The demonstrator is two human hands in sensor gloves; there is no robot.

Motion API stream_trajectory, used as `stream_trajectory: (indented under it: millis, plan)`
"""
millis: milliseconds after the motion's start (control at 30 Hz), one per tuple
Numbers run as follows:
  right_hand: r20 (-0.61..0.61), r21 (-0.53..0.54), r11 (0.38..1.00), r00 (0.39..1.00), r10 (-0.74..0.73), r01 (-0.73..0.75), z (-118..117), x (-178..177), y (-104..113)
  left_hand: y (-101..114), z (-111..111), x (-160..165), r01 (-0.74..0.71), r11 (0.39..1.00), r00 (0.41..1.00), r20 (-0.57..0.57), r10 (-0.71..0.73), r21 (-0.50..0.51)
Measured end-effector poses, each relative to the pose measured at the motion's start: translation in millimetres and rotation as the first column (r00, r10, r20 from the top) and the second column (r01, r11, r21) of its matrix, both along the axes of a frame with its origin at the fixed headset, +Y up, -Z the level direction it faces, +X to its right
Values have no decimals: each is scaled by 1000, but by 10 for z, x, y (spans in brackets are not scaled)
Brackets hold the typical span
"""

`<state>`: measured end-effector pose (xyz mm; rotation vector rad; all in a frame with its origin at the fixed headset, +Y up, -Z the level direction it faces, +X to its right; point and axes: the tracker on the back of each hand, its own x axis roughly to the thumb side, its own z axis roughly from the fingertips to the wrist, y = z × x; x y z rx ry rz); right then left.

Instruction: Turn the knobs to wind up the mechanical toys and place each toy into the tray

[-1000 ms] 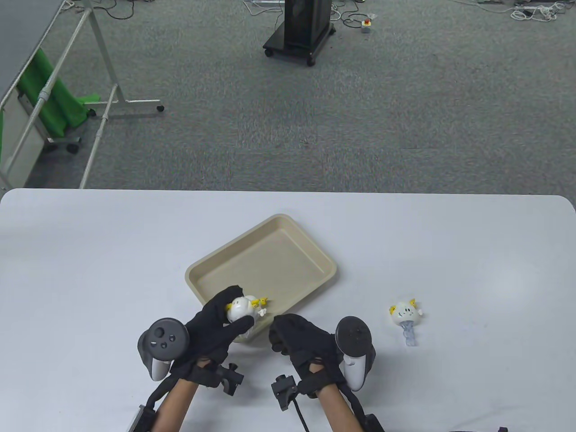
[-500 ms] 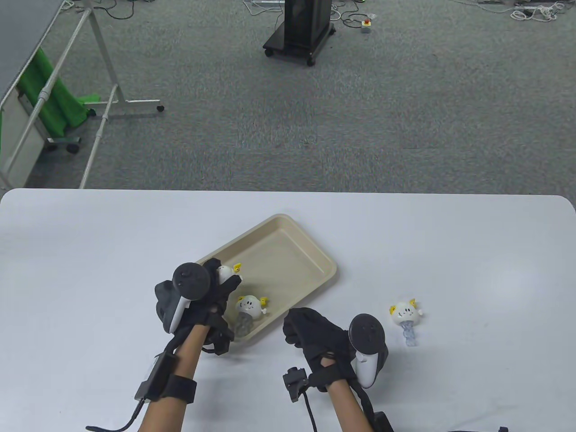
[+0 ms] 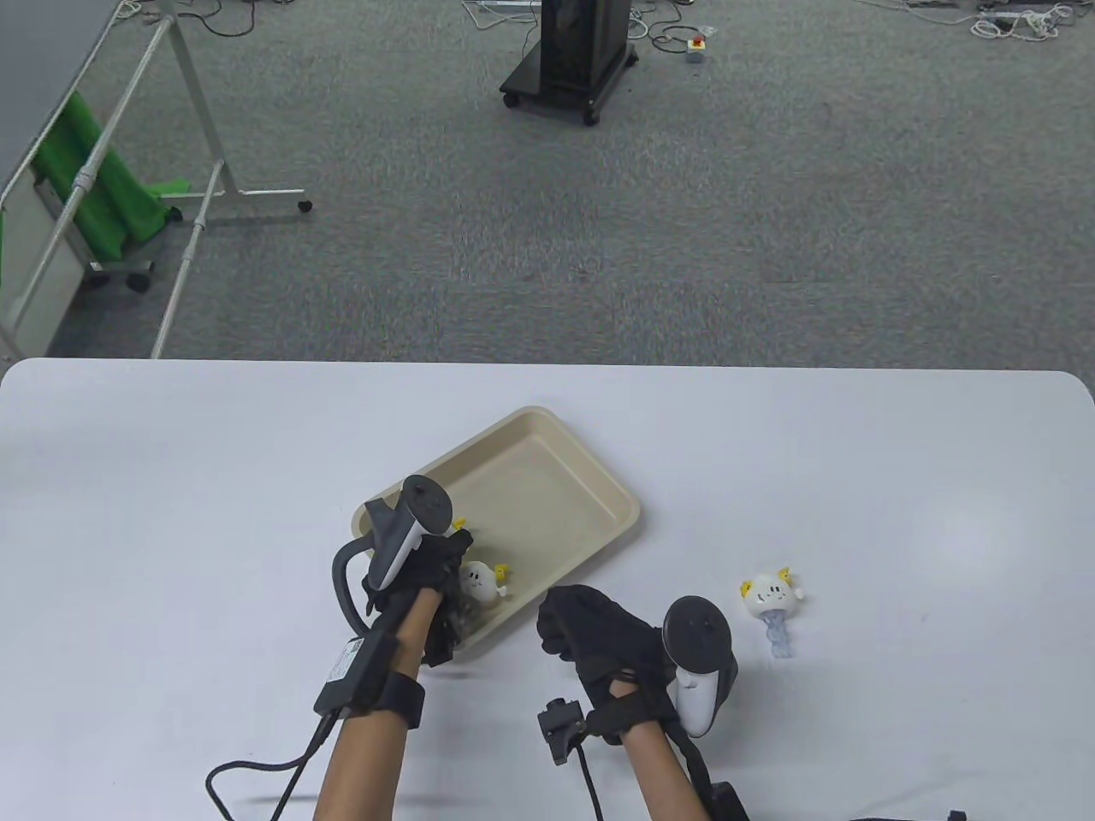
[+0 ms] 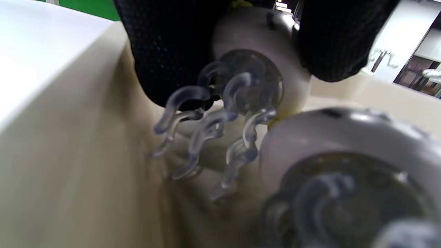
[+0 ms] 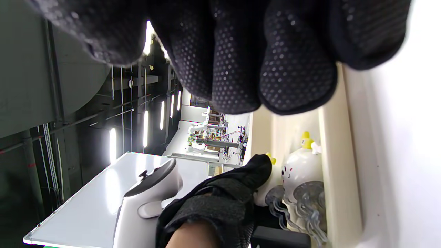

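My left hand (image 3: pixel 452 549) reaches into the near left corner of the beige tray (image 3: pixel 547 487) and grips a white wind-up jellyfish toy (image 4: pixel 255 79) between gloved fingers (image 4: pixel 165 51). Its clear tentacles hang just above the tray floor. In the table view only its yellow tip (image 3: pixel 459 522) shows. A second jellyfish toy (image 3: pixel 481 581) stands in the tray right beside it. A third toy (image 3: pixel 770 596) lies on the table to the right. My right hand (image 3: pixel 560 629) rests on the table near the tray's front edge, its fingers loosely curled with nothing in them.
The white table (image 3: pixel 171 479) extends on both sides of the tray. Beyond its far edge are a carpeted floor, a metal frame (image 3: pixel 197 154) at the left and a black wheeled stand (image 3: pixel 569 60).
My left hand carried its toy from above the tray's front edge into the tray, then lowered it next to the second toy. The right hand shifted slightly right, then stayed still.
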<state>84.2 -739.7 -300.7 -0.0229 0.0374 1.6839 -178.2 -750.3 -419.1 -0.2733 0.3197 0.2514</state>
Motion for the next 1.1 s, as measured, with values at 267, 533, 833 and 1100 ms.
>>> stream_trajectory:
  millis: [267,533,833,1100]
  plan:
    - [-3,-4,1000,1000,0,0,-2,10,-1,129,31,11,24,999,999,42,-25,27]
    - [14,-11,1000,1000,18,-18,-15,53,4,514,514,-265,-100,946,986,155,54,309]
    - [182,-14,966,949,257,-259,-27,320,201,283,1188,-604,-298,753,954,206,217,587]
    - [356,-261,863,788,502,-432,-72,889,392,156,1219,-626,-308,778,949,232,213,547]
